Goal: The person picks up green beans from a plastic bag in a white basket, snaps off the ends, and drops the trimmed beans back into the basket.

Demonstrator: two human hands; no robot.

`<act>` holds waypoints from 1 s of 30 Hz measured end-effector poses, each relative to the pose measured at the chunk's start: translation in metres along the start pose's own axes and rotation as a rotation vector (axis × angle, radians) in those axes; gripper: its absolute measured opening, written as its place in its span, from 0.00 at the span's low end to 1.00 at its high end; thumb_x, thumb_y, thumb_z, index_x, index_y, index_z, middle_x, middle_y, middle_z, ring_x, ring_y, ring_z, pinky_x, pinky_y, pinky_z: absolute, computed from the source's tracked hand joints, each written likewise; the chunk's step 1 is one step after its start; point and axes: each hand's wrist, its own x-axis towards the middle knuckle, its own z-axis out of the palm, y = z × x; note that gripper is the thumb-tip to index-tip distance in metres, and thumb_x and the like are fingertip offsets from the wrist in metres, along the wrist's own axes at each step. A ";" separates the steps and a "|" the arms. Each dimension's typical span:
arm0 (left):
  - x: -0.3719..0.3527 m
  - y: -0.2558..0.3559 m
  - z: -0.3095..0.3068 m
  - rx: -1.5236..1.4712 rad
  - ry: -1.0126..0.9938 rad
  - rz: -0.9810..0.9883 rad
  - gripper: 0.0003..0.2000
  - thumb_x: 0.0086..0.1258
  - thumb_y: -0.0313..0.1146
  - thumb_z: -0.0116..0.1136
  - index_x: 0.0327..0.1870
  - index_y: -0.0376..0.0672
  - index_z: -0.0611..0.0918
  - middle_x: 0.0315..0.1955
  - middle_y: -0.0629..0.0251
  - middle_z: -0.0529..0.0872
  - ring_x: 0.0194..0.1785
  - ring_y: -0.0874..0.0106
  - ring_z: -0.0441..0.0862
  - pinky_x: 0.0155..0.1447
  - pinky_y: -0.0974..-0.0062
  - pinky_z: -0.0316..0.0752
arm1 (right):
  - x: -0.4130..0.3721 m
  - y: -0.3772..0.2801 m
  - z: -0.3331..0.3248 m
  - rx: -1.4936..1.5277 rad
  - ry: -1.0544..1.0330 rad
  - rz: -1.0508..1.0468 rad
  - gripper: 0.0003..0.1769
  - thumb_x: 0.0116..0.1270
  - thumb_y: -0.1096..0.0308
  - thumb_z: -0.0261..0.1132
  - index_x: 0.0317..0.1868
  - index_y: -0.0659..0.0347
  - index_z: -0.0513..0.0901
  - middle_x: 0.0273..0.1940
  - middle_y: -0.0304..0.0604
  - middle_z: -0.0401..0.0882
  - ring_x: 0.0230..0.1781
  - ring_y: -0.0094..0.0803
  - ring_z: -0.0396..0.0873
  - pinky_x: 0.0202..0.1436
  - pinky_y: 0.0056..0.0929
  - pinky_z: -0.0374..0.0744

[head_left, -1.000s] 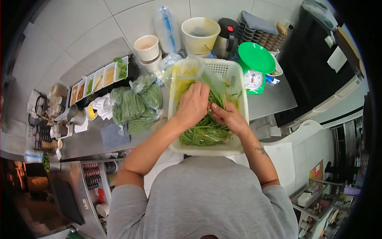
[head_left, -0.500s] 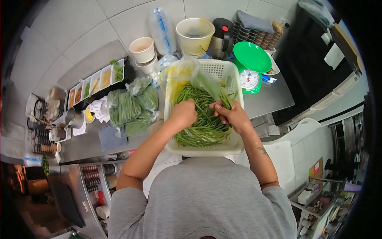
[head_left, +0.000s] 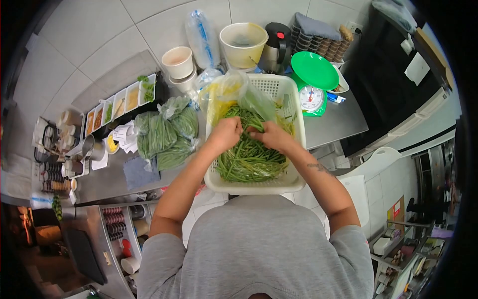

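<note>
A white perforated plastic basket [head_left: 297, 112] holds a heap of long, thin green vegetable stems [head_left: 254, 167], perhaps green beans. Over the heap, my left hand [head_left: 226, 133] is closed, its fingertips pinching stems near the middle. My right hand [head_left: 273, 137] comes in from the other side, fingers curled on stems close to the left fingertips. Palms face down, so part of what they grip is hidden. A clear plastic bag [head_left: 259, 102] with green inside lies at the basket's far end, beside a yellow-tinted bag [head_left: 222, 97].
Filled bags of green vegetables [head_left: 164, 129] lie left of the basket on the steel counter [head_left: 102, 182]. A green dial scale [head_left: 312, 99] stands at right. Behind are a white tub [head_left: 244, 47], a flask [head_left: 277, 47] and a plastic roll [head_left: 201, 40]. Ingredient trays [head_left: 119, 103] line the left.
My right hand has moved left from the basket's right side to the middle, close to my left hand. The left hand has shifted slightly left and up.
</note>
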 end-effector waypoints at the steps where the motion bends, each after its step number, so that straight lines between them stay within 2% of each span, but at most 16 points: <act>1: 0.003 0.000 -0.001 -0.007 -0.045 -0.073 0.03 0.62 0.23 0.53 0.33 0.34 0.77 0.24 0.51 0.80 0.27 0.62 0.80 0.33 0.66 0.74 | 0.008 0.005 0.007 0.041 -0.028 0.000 0.11 0.59 0.72 0.65 0.41 0.69 0.81 0.33 0.43 0.82 0.33 0.31 0.76 0.42 0.32 0.74; 2: 0.006 -0.001 -0.003 -0.015 -0.089 -0.147 0.03 0.63 0.23 0.53 0.34 0.33 0.78 0.23 0.53 0.80 0.25 0.64 0.79 0.32 0.67 0.74 | 0.015 0.010 0.010 0.082 -0.058 0.000 0.11 0.59 0.72 0.66 0.41 0.69 0.80 0.34 0.43 0.82 0.33 0.31 0.75 0.42 0.31 0.74; 5: 0.006 -0.008 -0.001 -0.168 -0.033 -0.156 0.05 0.65 0.25 0.53 0.36 0.33 0.77 0.21 0.60 0.79 0.23 0.72 0.78 0.28 0.72 0.72 | 0.018 0.017 0.017 0.198 -0.064 -0.038 0.11 0.59 0.71 0.67 0.40 0.68 0.80 0.34 0.41 0.82 0.34 0.28 0.75 0.42 0.29 0.74; 8: -0.001 0.009 -0.012 -0.264 0.187 -0.213 0.07 0.62 0.27 0.54 0.38 0.34 0.79 0.25 0.50 0.82 0.35 0.56 0.82 0.41 0.64 0.75 | 0.001 -0.012 0.007 0.209 -0.011 0.066 0.13 0.62 0.69 0.66 0.45 0.65 0.80 0.34 0.35 0.81 0.31 0.21 0.73 0.34 0.24 0.73; 11: -0.001 0.012 -0.025 -0.255 0.213 -0.105 0.06 0.66 0.26 0.53 0.41 0.35 0.76 0.21 0.65 0.78 0.21 0.77 0.76 0.25 0.79 0.70 | 0.001 -0.013 0.011 0.286 0.084 -0.113 0.11 0.61 0.68 0.67 0.40 0.67 0.81 0.34 0.40 0.82 0.34 0.24 0.75 0.41 0.26 0.74; 14: -0.006 0.044 -0.044 -0.386 0.040 -0.181 0.05 0.67 0.26 0.54 0.41 0.37 0.76 0.22 0.67 0.79 0.21 0.80 0.76 0.24 0.80 0.68 | -0.008 -0.031 0.005 0.080 0.103 -0.084 0.10 0.64 0.67 0.65 0.40 0.66 0.82 0.34 0.39 0.82 0.34 0.23 0.76 0.40 0.26 0.75; 17: -0.008 0.048 -0.042 -0.484 0.029 -0.143 0.04 0.67 0.26 0.54 0.40 0.38 0.76 0.22 0.69 0.79 0.21 0.81 0.76 0.23 0.82 0.67 | -0.017 -0.045 0.000 0.112 0.025 -0.069 0.11 0.67 0.65 0.62 0.40 0.65 0.82 0.33 0.38 0.82 0.33 0.22 0.76 0.39 0.25 0.75; 20: -0.007 0.043 -0.040 -0.400 0.066 -0.071 0.03 0.67 0.26 0.54 0.38 0.39 0.77 0.22 0.70 0.78 0.20 0.81 0.76 0.22 0.82 0.66 | -0.018 -0.049 -0.001 0.324 -0.071 -0.041 0.11 0.68 0.64 0.62 0.40 0.65 0.82 0.30 0.37 0.81 0.32 0.20 0.75 0.37 0.23 0.74; 23: -0.008 0.045 -0.042 -0.412 0.085 -0.070 0.02 0.66 0.26 0.55 0.34 0.38 0.78 0.23 0.70 0.78 0.25 0.81 0.76 0.28 0.82 0.68 | -0.016 -0.049 -0.004 0.287 -0.092 -0.062 0.11 0.67 0.64 0.62 0.40 0.64 0.82 0.27 0.37 0.80 0.30 0.20 0.74 0.36 0.23 0.73; 26: -0.005 0.039 -0.036 -0.187 0.287 0.155 0.04 0.63 0.25 0.56 0.28 0.35 0.77 0.23 0.62 0.78 0.27 0.77 0.76 0.34 0.75 0.71 | -0.003 -0.026 -0.006 0.047 -0.085 -0.205 0.11 0.67 0.64 0.63 0.40 0.64 0.82 0.26 0.37 0.79 0.27 0.21 0.73 0.34 0.25 0.73; 29: -0.003 0.031 -0.032 -0.970 0.040 -0.199 0.04 0.61 0.24 0.57 0.27 0.35 0.77 0.24 0.62 0.77 0.30 0.73 0.74 0.37 0.73 0.69 | -0.010 -0.035 -0.007 -0.066 -0.054 -0.252 0.10 0.67 0.65 0.63 0.38 0.65 0.82 0.24 0.36 0.79 0.25 0.23 0.74 0.31 0.26 0.73; 30: -0.007 0.030 -0.029 -0.804 0.064 -0.167 0.04 0.61 0.24 0.57 0.28 0.34 0.78 0.25 0.61 0.77 0.30 0.72 0.74 0.37 0.72 0.69 | -0.010 -0.029 -0.006 -0.071 -0.022 -0.274 0.10 0.67 0.65 0.63 0.38 0.64 0.82 0.24 0.36 0.78 0.24 0.23 0.73 0.30 0.25 0.72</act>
